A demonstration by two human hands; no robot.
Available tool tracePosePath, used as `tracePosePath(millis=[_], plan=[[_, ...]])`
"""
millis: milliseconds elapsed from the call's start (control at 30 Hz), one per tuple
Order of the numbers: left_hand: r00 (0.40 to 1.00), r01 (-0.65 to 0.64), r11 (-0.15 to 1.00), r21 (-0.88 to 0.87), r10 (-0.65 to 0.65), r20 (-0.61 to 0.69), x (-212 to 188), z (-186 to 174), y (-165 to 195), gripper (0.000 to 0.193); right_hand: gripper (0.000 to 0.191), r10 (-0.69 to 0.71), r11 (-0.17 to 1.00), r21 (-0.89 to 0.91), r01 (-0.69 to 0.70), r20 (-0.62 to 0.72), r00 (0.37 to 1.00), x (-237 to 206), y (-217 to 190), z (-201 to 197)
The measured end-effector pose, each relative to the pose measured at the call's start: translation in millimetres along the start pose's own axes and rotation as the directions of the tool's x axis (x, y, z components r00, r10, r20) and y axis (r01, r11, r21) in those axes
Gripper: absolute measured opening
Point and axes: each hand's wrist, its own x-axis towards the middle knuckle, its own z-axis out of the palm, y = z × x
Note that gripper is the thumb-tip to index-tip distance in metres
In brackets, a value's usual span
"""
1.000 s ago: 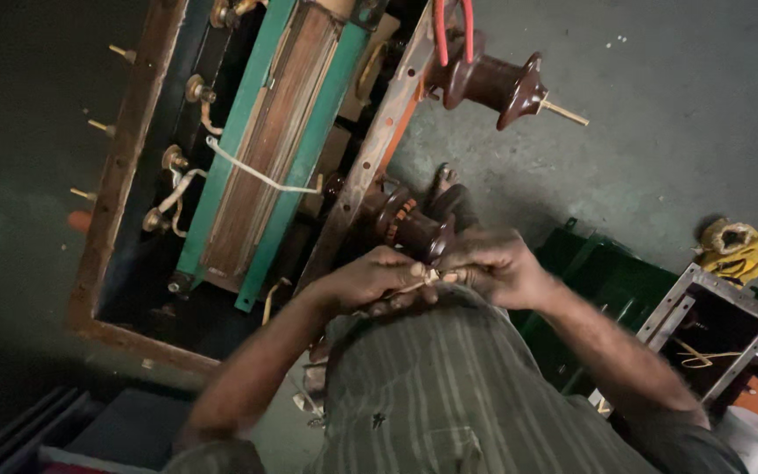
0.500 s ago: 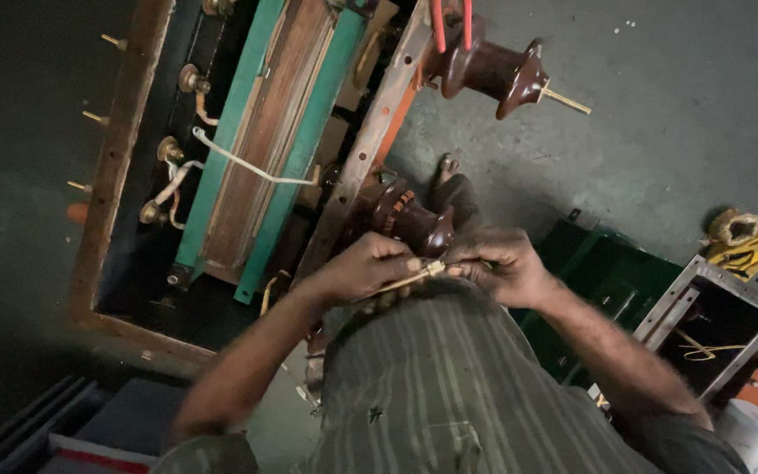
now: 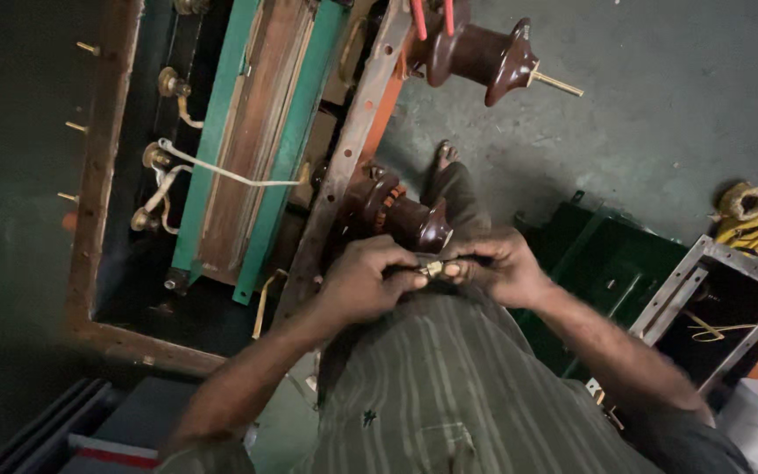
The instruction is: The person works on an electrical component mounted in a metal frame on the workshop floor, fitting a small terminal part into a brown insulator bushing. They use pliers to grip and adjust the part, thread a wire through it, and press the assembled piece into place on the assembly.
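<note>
My left hand (image 3: 366, 279) and my right hand (image 3: 500, 265) meet in front of my chest, fingertips pinched together on a small brass fitting (image 3: 432, 268). The fitting sits at the near end of a brown ribbed insulator (image 3: 401, 216) mounted on the rusty rim of an open transformer tank (image 3: 98, 175). Both hands grip the brass piece from opposite sides. My striped shirt (image 3: 449, 395) fills the lower middle of the view. Most of the fitting is hidden by my fingers.
A second brown insulator (image 3: 484, 57) with a brass rod sticks out at the top. Inside the tank lies a green-framed core (image 3: 256, 140) with pale leads. A grey metal box (image 3: 721, 316) and a yellow rag (image 3: 752, 211) sit on the floor at right.
The view has drifted slightly. My hands have stayed together on the brass fitting, with the fingers shifting a little around it.
</note>
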Motion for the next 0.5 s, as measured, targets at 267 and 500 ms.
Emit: tracePosePath(millis=[267,500], plan=[[0.76,0.595,0.713,-0.371,-0.35,0.548,4.6,-13.4,-17.3,0.031,0.012,-0.331,0.923,-0.172,0.344,0.103,0.938,0.0,-28.4,-4.4],[0.975,-0.218,0.972,-0.089,0.221,0.021,11.3,1.1,-11.6,0.045,0.022,-0.051,0.95,-0.304,0.067,0.061,0.997,1.6,-22.9,-13.5]])
